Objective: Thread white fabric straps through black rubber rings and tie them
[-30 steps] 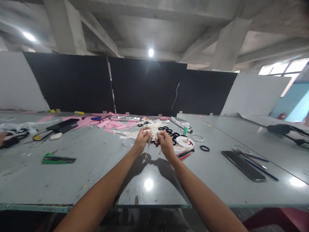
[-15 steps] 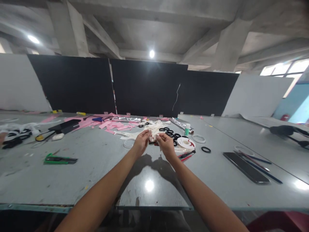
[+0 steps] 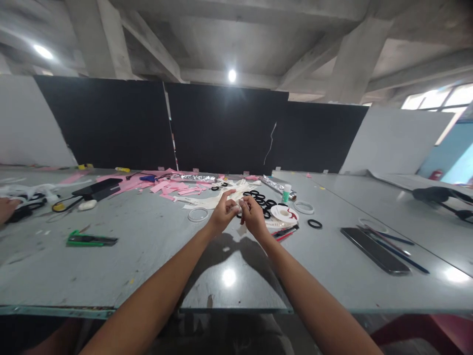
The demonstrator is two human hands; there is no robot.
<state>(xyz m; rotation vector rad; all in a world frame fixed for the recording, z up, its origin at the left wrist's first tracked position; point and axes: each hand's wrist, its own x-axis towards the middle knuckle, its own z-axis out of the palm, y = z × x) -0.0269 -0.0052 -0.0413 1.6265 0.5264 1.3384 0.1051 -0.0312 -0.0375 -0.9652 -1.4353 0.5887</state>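
Observation:
My left hand (image 3: pixel 223 212) and my right hand (image 3: pixel 252 213) meet over the middle of the table, thumbs and fingertips pinched close together. Between them is a small piece of pale ribbon (image 3: pixel 242 230), mostly covered by the fingers, with a bit hanging below my right hand. My left index finger is raised. Behind the hands lie cream ribbon strips (image 3: pixel 207 201) with print on them. Just right of my right hand are several black rings (image 3: pixel 261 201) in a heap and a white ribbon spool (image 3: pixel 284 214).
A green cutter (image 3: pixel 90 239) lies at left, a red cutter (image 3: pixel 286 232) near the spool. Around them are a clear ring (image 3: pixel 198 214), a glue stick (image 3: pixel 286 193), foil rolls (image 3: pixel 273 184), pink scraps (image 3: pixel 170 188) and a phone (image 3: pixel 373 250). Another person's hand (image 3: pixel 7 209) is at far left.
The bunched pale ribbon between my fingers has become smaller and more hidden. My left index finger has lifted. Another person's hand has come further into view at the left edge.

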